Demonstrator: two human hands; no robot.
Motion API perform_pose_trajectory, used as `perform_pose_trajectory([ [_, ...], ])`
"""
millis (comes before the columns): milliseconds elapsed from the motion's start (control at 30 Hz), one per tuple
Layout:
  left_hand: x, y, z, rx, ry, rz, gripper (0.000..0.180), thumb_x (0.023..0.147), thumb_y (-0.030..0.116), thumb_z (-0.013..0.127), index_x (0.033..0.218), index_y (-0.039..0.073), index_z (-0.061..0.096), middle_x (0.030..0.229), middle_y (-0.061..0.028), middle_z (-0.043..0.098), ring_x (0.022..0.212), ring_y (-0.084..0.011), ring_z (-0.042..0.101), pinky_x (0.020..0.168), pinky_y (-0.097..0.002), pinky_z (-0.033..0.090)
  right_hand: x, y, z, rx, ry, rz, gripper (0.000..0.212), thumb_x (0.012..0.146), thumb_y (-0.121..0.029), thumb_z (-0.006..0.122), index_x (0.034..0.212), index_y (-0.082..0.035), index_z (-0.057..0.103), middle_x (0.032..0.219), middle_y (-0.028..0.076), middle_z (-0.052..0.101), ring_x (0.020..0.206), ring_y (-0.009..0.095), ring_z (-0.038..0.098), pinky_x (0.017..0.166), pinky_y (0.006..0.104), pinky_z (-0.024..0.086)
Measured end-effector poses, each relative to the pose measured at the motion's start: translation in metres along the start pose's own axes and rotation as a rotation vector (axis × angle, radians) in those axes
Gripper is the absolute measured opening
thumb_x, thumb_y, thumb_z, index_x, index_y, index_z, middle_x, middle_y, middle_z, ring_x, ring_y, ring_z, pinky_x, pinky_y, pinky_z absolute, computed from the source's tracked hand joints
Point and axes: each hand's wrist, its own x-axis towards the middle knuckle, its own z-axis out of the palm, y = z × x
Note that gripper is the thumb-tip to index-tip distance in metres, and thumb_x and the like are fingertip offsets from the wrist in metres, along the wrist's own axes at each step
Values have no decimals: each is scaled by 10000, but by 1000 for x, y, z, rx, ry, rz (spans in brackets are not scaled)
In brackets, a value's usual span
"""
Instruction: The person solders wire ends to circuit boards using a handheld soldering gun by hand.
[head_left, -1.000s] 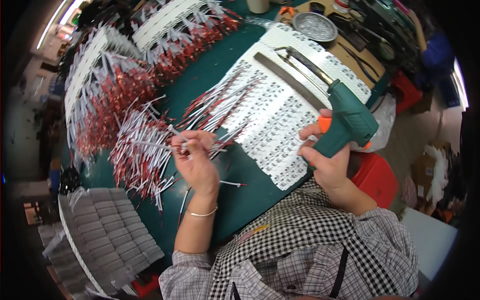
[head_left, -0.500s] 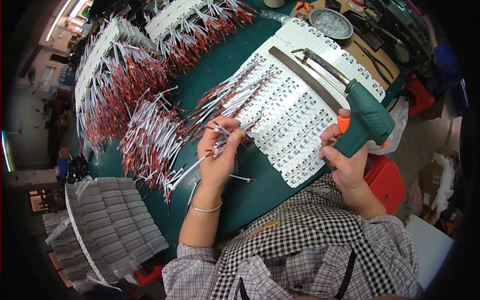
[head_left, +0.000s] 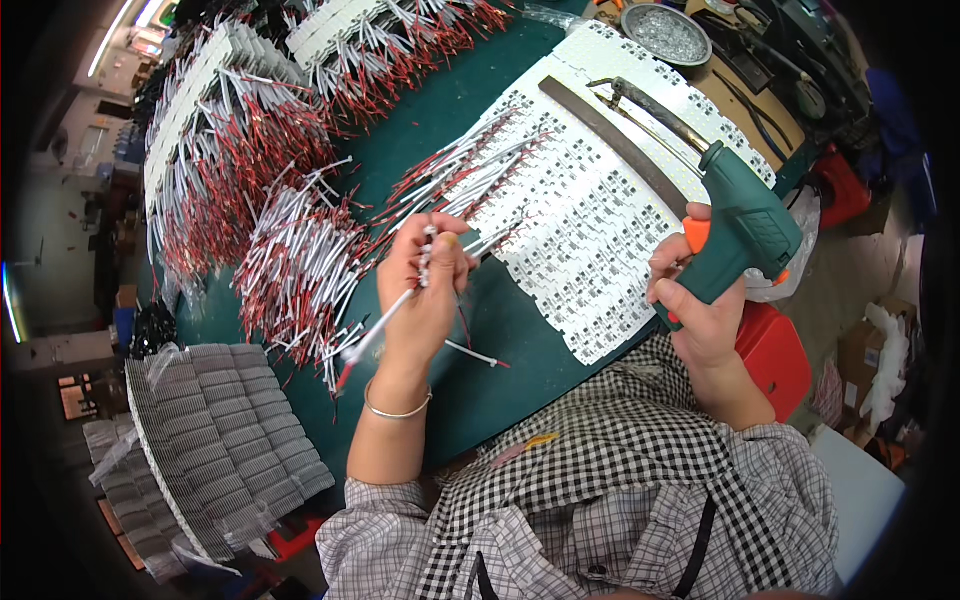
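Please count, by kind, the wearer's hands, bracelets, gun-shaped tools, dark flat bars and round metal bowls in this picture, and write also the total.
Hands: 2, the left hand and the right hand
Green gun-shaped tool: 1
Bracelet: 1
Dark flat bar: 1
Round metal bowl: 1
Total: 6
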Motion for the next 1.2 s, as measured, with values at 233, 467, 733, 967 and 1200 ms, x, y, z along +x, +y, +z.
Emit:
perform_pose_trajectory([
  [233, 17, 0, 58, 882, -50, 432, 181, 809, -1, 631, 980, 37, 587, 739, -125, 588, 611, -269, 581, 538, -367, 453, 2, -5, 25, -54, -82, -86, 779, 683, 105, 725, 1344, 2, 325, 1047, 150, 638, 823, 115, 595, 747, 260, 504],
  [467, 18, -6, 60, 1120, -218, 399, 281, 788, 15, 666, 1055, 57, 588, 798, -107, 594, 618, -302, 588, 528, -385, 462, 7, -22, 16, -2, 139, -97, 602, 765, 54, 682, 1275, 56, 361, 793, 118, 648, 685, 166, 642, 653, 274, 546],
  [733, -3, 43, 72, 608, -192, 442, 176, 746, 83, 754, 887, 42, 657, 704, -77, 588, 584, -177, 597, 521, -281, 465, 0, 1, 3, -392, -149, -118, 754, 697, -12, 781, 1313, 44, 350, 785, 75, 622, 724, 157, 620, 720, 264, 512],
  [967, -32, 24, 90, 550, -200, 395, 283, 661, 183, 815, 817, 50, 619, 736, -64, 558, 563, -227, 582, 487, -321, 461, -26, 20, 22, -264, -104, -40, 753, 687, 14, 781, 1320, 23, 374, 1328, 123, 445, 951, 148, 573, 826, 301, 488],
  [1200, -53, 57, 34, 639, -130, 439, 209, 694, 49, 736, 849, 38, 596, 768, -69, 593, 696, -262, 588, 576, -367, 479, -24, 9, 31, -157, -131, 70, 812, 680, 29, 799, 1338, 32, 323, 880, 112, 621, 710, 129, 591, 685, 243, 499],
])
